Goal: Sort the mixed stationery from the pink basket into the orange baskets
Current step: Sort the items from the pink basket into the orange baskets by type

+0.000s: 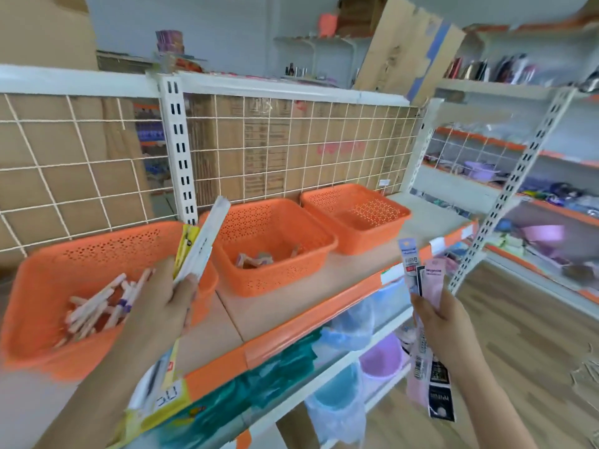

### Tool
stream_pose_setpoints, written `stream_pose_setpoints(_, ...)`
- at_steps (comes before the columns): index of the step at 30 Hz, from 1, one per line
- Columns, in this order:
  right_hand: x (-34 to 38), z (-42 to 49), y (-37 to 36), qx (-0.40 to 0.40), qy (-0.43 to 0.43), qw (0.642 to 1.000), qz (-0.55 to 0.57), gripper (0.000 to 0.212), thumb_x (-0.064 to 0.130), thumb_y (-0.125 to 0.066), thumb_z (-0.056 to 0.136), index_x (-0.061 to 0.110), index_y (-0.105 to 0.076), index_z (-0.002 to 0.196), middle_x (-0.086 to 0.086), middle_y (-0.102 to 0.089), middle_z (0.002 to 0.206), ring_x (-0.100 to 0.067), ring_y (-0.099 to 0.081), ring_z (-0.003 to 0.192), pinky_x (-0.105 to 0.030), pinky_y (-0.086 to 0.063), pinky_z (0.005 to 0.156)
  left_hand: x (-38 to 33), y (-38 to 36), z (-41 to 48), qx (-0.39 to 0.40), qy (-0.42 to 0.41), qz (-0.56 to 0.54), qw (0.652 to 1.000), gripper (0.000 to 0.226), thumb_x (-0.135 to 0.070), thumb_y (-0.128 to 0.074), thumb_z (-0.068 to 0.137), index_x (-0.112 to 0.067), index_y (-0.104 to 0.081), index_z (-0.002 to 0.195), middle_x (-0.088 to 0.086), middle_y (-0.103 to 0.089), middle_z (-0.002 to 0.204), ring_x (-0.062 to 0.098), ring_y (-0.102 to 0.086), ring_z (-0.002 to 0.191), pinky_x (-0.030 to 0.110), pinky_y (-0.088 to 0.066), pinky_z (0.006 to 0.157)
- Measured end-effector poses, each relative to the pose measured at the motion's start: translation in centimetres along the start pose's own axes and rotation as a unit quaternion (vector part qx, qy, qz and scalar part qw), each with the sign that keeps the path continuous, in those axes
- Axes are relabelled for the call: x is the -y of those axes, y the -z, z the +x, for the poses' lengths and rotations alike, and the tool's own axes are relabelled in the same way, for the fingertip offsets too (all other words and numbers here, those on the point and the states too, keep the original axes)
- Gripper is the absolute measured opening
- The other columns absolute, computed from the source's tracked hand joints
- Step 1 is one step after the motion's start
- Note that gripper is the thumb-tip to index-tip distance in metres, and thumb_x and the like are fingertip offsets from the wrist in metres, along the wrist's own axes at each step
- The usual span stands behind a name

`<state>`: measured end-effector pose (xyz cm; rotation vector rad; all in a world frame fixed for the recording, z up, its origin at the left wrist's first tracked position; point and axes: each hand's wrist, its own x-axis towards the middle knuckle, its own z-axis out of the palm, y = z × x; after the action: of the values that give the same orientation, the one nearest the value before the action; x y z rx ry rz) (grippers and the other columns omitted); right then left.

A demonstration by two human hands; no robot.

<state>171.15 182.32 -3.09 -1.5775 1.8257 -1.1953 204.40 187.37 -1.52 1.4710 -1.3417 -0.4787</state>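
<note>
Three orange baskets stand in a row on the shelf. The left basket holds several white packaged pens. The middle basket has a few small items at its bottom. The right basket looks empty. My left hand grips a white pen packet and a yellow packet, raised over the left basket's right edge. My right hand holds a bunch of pink, blue and black stationery packets in front of the shelf edge. The pink basket is out of view.
A white wire grid backs the shelf, with cardboard boxes behind it. Below the shelf's orange edge lie plastic-wrapped buckets. Another stocked shelving unit stands to the right over a wooden floor.
</note>
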Motion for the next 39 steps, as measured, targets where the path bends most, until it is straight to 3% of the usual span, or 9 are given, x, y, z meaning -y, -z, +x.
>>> stream_pose_setpoints(4, -0.8, 4.2, -0.2, -0.023, -0.007, 1.000, -0.011, 0.022, 0.014, -0.052, 0.092, 0.003, -0.046, 0.074, -0.007, -0.053, 0.063, -0.026, -0.046, 0.061, -0.034, -0.036, 0.059, 0.2, -3.2, 4.5, 0.000, -0.021, -0.015, 1.000, 0.019, -0.002, -0.037, 0.097, -0.013, -0.040, 0.082, 0.010, -0.047, 0.063, 0.007, -0.036, 0.030, 0.019, -0.030, 0.032)
stream_pose_setpoints(8, -0.8, 8.4, -0.6, -0.042, -0.007, 0.999, -0.019, 0.026, 0.014, -0.052, 0.092, 0.010, -0.042, 0.068, -0.001, -0.049, 0.059, -0.022, -0.043, 0.058, -0.033, -0.034, 0.058, 0.4, -6.2, 9.2, 0.030, -0.013, -0.048, 0.998, 0.006, -0.005, -0.038, 0.097, -0.005, -0.041, 0.093, 0.012, -0.047, 0.067, 0.006, -0.037, 0.033, 0.019, -0.031, 0.032)
stream_pose_setpoints(12, -1.0, 12.0, -1.0, -0.055, -0.010, 0.998, -0.031, 0.031, 0.014, -0.051, 0.093, 0.012, -0.037, 0.065, 0.001, -0.043, 0.056, -0.019, -0.038, 0.055, -0.032, -0.031, 0.056, 0.4, -9.1, 13.3, 0.048, -0.018, -0.048, 0.998, 0.010, -0.006, -0.038, 0.097, -0.003, -0.039, 0.088, 0.013, -0.048, 0.068, 0.007, -0.036, 0.032, 0.021, -0.030, 0.033)
stream_pose_setpoints(16, -2.0, 15.4, -1.3, -0.058, -0.006, 0.997, -0.041, 0.033, 0.013, -0.051, 0.092, 0.014, -0.034, 0.064, 0.003, -0.039, 0.057, -0.016, -0.036, 0.054, -0.032, -0.029, 0.055, -0.1, -13.2, 16.2, 0.070, 0.011, -0.079, 0.994, 0.009, -0.006, -0.040, 0.097, 0.003, -0.041, 0.098, 0.009, -0.049, 0.068, 0.008, -0.038, 0.033, 0.022, -0.032, 0.034)
stream_pose_setpoints(27, -2.6, 30.4, -5.3, 0.007, 0.030, 0.999, 0.021, 0.024, 0.023, -0.054, 0.092, 0.007, -0.048, 0.075, -0.008, -0.054, 0.069, -0.025, -0.050, 0.068, -0.033, -0.037, 0.064, -3.8, -24.9, 23.7, 0.056, 0.097, -0.211, 0.971, 0.015, -0.008, -0.037, 0.099, 0.004, -0.043, 0.106, 0.008, -0.048, 0.069, 0.008, -0.041, 0.038, 0.021, -0.032, 0.035)
stream_pose_setpoints(30, -2.0, 34.4, -7.4, 0.051, 0.064, 0.995, 0.058, 0.022, 0.021, -0.051, 0.093, 0.000, -0.053, 0.087, -0.013, -0.058, 0.075, -0.023, -0.054, 0.072, -0.042, -0.044, 0.068, -4.5, -28.3, 26.6, 0.028, 0.126, -0.218, 0.967, 0.013, -0.006, -0.035, 0.099, -0.002, -0.045, 0.107, 0.007, -0.050, 0.070, 0.007, -0.043, 0.037, 0.021, -0.034, 0.037)
stream_pose_setpoints(33, -1.3, 37.5, -9.4, 0.093, 0.092, 0.985, 0.114, 0.018, 0.018, -0.045, 0.096, 0.003, -0.054, 0.089, -0.012, -0.051, 0.067, -0.017, -0.047, 0.063, -0.038, -0.041, 0.059, -4.6, -32.0, 29.1, 0.008, 0.157, -0.229, 0.961, 0.017, -0.001, -0.035, 0.096, -0.006, -0.046, 0.109, 0.011, -0.055, 0.078, 0.010, -0.052, 0.042, 0.023, -0.042, 0.039)
stream_pose_setpoints(35, -1.3, 39.1, -11.0, 0.116, 0.097, 0.977, 0.151, 0.020, 0.018, -0.042, 0.098, 0.008, -0.049, 0.082, -0.004, -0.045, 0.064, -0.017, -0.042, 0.058, -0.033, -0.035, 0.057, -3.7, -34.4, 30.6, 0.011, 0.190, -0.192, 0.963, 0.021, -0.002, -0.036, 0.096, -0.010, -0.046, 0.112, 0.011, -0.059, 0.086, 0.018, -0.061, 0.061, 0.032, -0.053, 0.054)
stream_pose_setpoints(39, -2.5, 41.8, -13.3, 0.209, 0.111, 0.967, 0.093, 0.028, 0.024, -0.036, 0.100, 0.016, -0.050, 0.077, 0.001, -0.050, 0.063, -0.014, -0.047, 0.058, -0.032, -0.036, 0.058, -1.3, -37.5, 31.3, 0.067, 0.249, -0.015, 0.966, 0.027, -0.023, -0.045, 0.096, -0.015, -0.041, 0.122, 0.005, -0.057, 0.107, 0.017, -0.055, 0.085, 0.029, -0.044, 0.065)
